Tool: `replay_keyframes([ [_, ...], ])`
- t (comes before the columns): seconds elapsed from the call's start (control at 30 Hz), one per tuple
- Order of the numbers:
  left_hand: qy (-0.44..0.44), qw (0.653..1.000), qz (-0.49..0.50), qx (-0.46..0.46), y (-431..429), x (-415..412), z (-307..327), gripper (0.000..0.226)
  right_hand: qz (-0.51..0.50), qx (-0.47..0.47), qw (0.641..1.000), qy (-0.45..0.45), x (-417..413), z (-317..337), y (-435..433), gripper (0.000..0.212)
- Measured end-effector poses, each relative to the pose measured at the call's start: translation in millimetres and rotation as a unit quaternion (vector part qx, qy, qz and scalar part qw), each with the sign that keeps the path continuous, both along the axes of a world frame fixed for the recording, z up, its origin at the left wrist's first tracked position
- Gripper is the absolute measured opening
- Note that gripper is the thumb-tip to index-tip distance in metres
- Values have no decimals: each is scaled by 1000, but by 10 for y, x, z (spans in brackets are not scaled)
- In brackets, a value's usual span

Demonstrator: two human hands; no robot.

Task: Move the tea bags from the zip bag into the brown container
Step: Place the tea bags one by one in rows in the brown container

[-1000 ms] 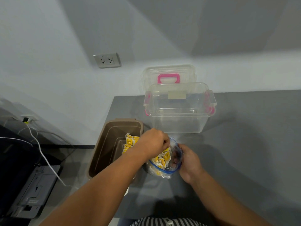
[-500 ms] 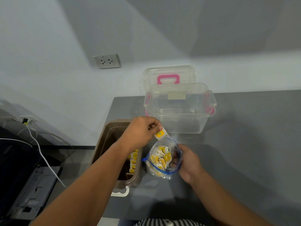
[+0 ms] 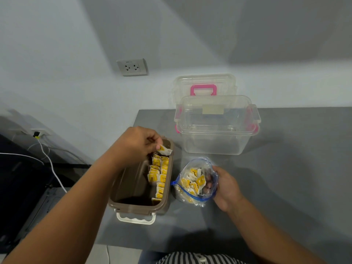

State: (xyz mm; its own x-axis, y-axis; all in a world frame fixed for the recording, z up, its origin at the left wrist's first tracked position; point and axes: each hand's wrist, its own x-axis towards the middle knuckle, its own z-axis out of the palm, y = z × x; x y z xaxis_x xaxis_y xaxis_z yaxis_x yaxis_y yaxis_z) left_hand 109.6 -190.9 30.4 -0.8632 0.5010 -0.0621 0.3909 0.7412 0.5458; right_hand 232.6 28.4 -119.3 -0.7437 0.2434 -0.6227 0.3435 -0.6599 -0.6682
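The brown container (image 3: 122, 203) sits at the table's left edge, with a row of yellow-and-white tea bags (image 3: 159, 173) along its right inner wall. My left hand (image 3: 136, 142) hovers over the container's far end, pinching one tea bag (image 3: 164, 150) just above the row. To the right stands the clear zip bag (image 3: 196, 181) with a blue seal, open at the top and holding several tea bags. My right hand (image 3: 225, 187) grips the bag's right side and keeps it upright on the table.
A clear plastic box (image 3: 216, 139) with pink latches stands behind the zip bag, its lid with pink handle (image 3: 203, 88) leaning on the wall. The grey table (image 3: 285, 187) extends right. A wall socket (image 3: 132, 67) and white cable (image 3: 51, 166) lie left.
My left hand came out of the zip bag with one tea bag and moved left over the brown container. The right hand kept holding the bag.
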Motion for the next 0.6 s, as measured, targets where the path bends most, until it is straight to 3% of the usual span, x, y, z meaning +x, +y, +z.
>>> replay_keyframes([
  [0.27,-57,973,-71,-212,-288,-21,-353,10,3,-3,1000,-20,-37,-60,-19,40],
  [0.6,-97,941,-70,-315,-87,-12,-780,15,16,17,999,-32,-31,-50,-5,37],
])
